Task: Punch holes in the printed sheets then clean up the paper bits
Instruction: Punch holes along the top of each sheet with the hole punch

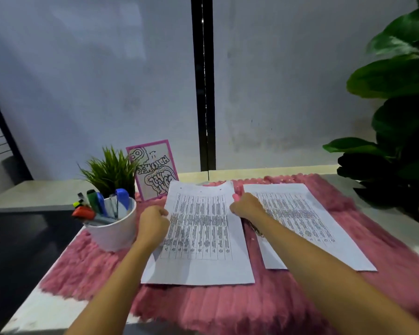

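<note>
Both grips curled closed: left hand (153, 221) holds the left edge and right hand (247, 205) the right edge of the white printed table sheet (198, 240). It rests on the pink fluffy mat (203, 308), far edge bowed. A second printed sheet (307, 226) lies flat just right of it. White cup of markers (111, 228) stands beside the left hand.

The left printed sheet (198, 238) and right printed sheet (307, 221) are thin, matt white paper. Under them the pink mat (203, 308) is shaggy, fuzzy cloth. At left, the white cup (111, 235) looks smooth and faintly glossy. The bench (46, 313) is pale and smooth.
</note>
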Available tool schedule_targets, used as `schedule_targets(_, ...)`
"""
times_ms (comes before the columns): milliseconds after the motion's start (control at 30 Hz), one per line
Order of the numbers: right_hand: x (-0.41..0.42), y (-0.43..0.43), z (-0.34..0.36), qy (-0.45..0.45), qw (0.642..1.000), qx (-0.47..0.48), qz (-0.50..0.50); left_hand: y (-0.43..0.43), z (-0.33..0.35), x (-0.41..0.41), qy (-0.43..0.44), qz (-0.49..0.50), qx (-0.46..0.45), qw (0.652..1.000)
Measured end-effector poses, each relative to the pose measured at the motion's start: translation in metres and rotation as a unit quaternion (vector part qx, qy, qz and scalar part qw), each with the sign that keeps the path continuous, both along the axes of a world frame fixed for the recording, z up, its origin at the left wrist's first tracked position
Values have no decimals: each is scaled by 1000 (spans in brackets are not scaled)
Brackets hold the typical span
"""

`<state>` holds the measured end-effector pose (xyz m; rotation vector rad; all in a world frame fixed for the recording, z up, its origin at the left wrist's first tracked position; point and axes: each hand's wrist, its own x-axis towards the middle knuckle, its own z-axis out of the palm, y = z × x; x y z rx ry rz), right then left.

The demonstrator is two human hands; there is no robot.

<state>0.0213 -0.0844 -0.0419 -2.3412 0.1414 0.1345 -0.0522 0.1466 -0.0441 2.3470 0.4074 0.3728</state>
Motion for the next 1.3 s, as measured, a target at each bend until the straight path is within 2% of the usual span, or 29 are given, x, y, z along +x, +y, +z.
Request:
schedule_targets(233,7,6,-7,-9,998,-56,-15,-6,-6,5,2,35,1,999)
schedule_targets(400,11,8,-8,-26,992,-125,-10,-13,-11,9,35,40,27,998)
schedule_targets(533,15,17,-11,-37,987,-150,38,-13,-9,13,49,45,49,997)
schedule_targets(633,23,9,-6,-86,979,-177,53,-16,-2,17,66,32,127,989)
schedule_targets(700,35,-9,6,-118,975,-186,18,-28,5,24,25,19,166,986)
schedule_targets(800,58,-48,21,-114,979,-171,-7,-73,17,39,-26,-63,80,994)
schedule_targets(933,86,-89,16,-66,985,-162,-3,-157,10,62,14,-201,23,979)
schedule_targets(1100,113,-99,-7,-59,983,-159,63,-216,-17,92,61,-159,26,985)
schedule_targets(1233,123,-102,-13,-96,975,-187,71,-228,-33,98,20,-135,26,990)
schedule_targets(1300,124,-103,-18,-121,971,-191,74,-227,-35,99,0,-138,-2,990)
